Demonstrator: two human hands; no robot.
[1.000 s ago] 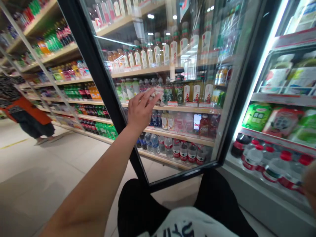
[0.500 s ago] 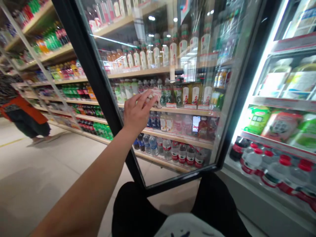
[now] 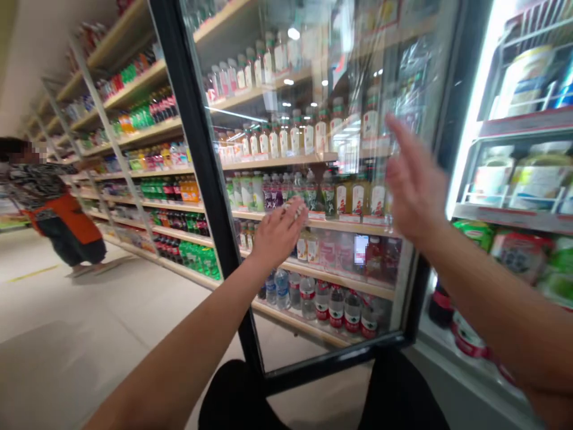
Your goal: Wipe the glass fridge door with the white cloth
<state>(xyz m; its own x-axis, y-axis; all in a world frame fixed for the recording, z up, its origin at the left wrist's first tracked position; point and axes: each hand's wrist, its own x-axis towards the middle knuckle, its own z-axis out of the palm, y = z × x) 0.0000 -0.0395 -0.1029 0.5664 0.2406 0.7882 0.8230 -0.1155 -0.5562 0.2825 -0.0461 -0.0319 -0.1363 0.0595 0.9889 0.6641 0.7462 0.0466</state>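
Observation:
My left hand (image 3: pixel 278 232) is at the glass door (image 3: pixel 308 325), fingers bent forward over a pale, crumpled cloth mostly hidden beneath them. Pale spots show at its fingertips. My right hand (image 3: pixel 414 185) is raised in front of the door's right part, blurred by motion. Its index finger points up, apart from the others, and nothing shows in it. The door has a black frame (image 3: pixel 183 113) and stands ajar between my knees. Reflections lie across its pane.
Bottled drinks fill shelves (image 3: pixel 286 160) behind the glass and more shelves (image 3: pixel 165 128) along the left. On the right, a lit cooler (image 3: pixel 514 221) holds bottles and packs. A person in an orange garment (image 3: pixel 83 218) stands at far left on the pale floor (image 3: pixel 89 316).
My right hand has come into view from the right. My left hand has moved lower and slightly right in the picture, and less of the cloth shows. The view has shifted upward.

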